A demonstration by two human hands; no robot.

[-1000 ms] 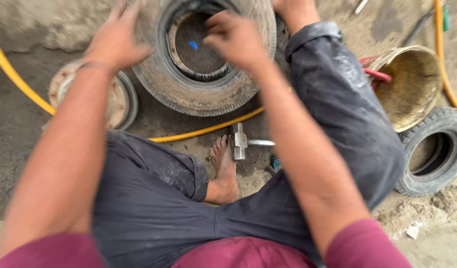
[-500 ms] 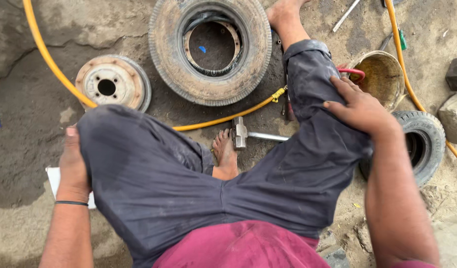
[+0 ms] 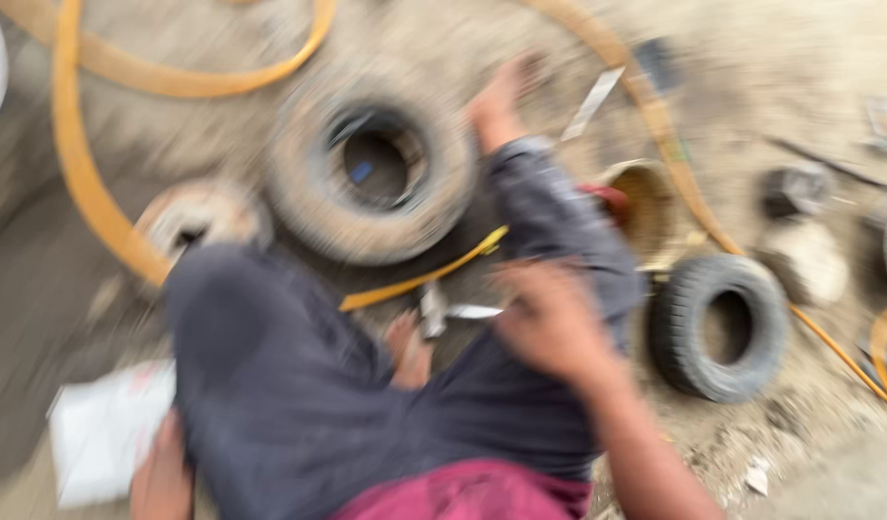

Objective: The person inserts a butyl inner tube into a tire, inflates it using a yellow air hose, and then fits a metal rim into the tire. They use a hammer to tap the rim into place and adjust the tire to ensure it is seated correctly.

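**Seated on sandy ground among tyres, both hands on the legs**

The picture is badly smeared by motion, so fine detail is lost. The person sits on the sandy ground with dark trousers filling the near middle. The right hand lies on the right thigh, fingers loosely spread and grasping nothing. The left hand sits low at the near left, against the left hip and beside a white sheet lying on the ground; whether its fingers are clenched or released cannot be told.

A large worn tyre lies flat at the far middle, just beyond the knees. A metal wheel rim lies to its left. A smaller black tyre lies at the right, close to the right hand. Between the two tyres stands a tan bucket. A yellow hose curves round the far left and passes under the large tyre. A bare foot shows between the legs, with a hammer just beyond it.
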